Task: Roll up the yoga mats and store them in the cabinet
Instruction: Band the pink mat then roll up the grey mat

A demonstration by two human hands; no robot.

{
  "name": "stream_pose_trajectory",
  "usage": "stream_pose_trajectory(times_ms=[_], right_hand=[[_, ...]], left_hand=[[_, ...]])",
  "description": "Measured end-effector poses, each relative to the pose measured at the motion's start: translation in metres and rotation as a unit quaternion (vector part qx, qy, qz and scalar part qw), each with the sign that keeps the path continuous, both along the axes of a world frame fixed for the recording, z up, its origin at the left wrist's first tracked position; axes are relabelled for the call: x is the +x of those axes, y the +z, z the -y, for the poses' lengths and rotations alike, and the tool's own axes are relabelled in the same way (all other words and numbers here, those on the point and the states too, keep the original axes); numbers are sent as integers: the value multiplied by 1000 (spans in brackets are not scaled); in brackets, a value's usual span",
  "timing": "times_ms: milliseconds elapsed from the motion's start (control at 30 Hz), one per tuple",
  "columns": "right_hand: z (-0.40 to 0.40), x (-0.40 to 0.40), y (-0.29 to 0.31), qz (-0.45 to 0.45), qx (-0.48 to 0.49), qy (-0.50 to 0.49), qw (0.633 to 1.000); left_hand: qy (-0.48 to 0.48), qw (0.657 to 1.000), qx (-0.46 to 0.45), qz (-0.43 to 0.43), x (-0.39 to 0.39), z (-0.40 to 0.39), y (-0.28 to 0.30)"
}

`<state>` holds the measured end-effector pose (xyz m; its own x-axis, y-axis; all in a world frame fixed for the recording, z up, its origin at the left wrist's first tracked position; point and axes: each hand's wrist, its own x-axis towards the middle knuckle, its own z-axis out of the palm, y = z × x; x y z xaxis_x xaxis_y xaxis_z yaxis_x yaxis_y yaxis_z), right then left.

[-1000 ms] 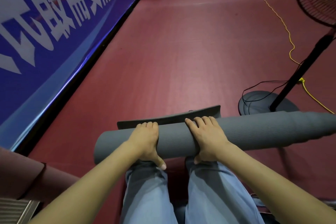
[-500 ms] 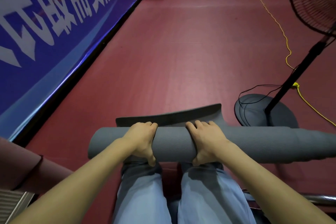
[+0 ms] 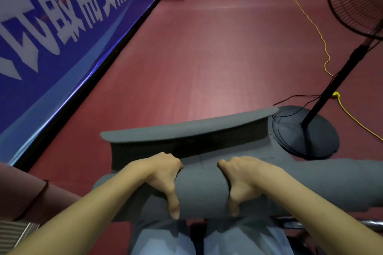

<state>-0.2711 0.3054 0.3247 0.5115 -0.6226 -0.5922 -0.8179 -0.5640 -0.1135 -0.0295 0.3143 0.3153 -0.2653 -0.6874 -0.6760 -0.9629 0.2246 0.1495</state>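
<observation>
A grey yoga mat lies rolled across my thighs, its long roll reaching past the right edge of the frame. Its loose end flap stands up and curls beyond the roll. My left hand grips the roll left of centre, fingers curled over the top and thumb down the near side. My right hand grips it the same way right of centre. No cabinet is in view.
A standing fan has its round black base on the red floor just behind the mat's right part, with a black pole, black cord and a yellow cable. A blue banner wall runs along the left.
The roll has come nearer to me over my thighs and the free flap now shows longer and stands higher. Both hands have curled further round the roll.
</observation>
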Motion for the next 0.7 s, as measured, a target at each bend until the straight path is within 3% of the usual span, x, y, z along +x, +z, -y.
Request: stream_pose_trajectory(times_ms=[200, 367, 500, 700], right_hand=[[11, -9, -11, 44, 48, -38, 997], [21, -17, -26, 87, -52, -29, 994], [20, -20, -29, 110, -76, -47, 990], [18, -14, -43, 133, -137, -77, 979]], left_hand=[[48, 996, 67, -36, 0, 12, -5], [158, 969, 111, -154, 20, 35, -21], [157, 962, 128, -182, 25, 49, -25], [191, 960, 57, -196, 35, 68, -22]])
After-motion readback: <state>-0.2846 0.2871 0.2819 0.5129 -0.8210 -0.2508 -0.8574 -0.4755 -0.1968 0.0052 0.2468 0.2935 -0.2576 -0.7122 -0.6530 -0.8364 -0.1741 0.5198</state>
